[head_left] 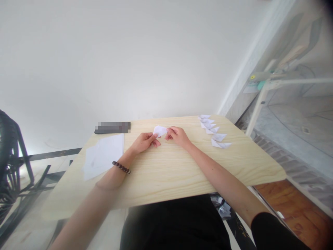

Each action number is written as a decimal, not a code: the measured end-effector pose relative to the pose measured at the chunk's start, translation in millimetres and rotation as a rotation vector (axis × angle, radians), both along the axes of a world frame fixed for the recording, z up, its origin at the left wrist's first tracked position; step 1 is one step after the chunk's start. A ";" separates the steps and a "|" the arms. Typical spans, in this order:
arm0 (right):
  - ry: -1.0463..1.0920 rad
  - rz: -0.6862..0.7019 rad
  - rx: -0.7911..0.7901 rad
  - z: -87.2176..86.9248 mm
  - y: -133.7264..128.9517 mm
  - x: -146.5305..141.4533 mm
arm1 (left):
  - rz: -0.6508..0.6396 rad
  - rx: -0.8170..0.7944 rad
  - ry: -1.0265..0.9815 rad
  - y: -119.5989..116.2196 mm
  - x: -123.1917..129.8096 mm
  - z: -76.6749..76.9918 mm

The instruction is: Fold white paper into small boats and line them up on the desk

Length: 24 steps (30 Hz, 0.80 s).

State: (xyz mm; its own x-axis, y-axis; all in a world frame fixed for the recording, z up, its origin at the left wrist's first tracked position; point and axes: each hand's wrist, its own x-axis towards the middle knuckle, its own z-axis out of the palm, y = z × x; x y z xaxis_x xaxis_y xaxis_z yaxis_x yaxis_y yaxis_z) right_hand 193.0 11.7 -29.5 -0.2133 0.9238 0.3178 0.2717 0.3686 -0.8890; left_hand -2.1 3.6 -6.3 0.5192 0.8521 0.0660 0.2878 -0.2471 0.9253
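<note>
Seemingly a room in a home, plain white wall [156,62], light wood table [166,177], black chair [7,146]

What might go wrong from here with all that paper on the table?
The small paper is pinched by the left hand and right hand; an uneven pull could crease or tear it. The loose sheets lie near the beaded bracelet, which might brush and shift them. The folded pieces sit close together, so one nudge might disturb several.

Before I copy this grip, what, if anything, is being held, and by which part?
A folded white paper: the left hand pinches its lower-left edge, the right hand its right end.
</note>
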 end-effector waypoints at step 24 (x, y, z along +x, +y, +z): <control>-0.184 0.143 0.038 8.8 -11.3 -0.5 | 0.034 0.046 0.096 -8.4 0.0 7.9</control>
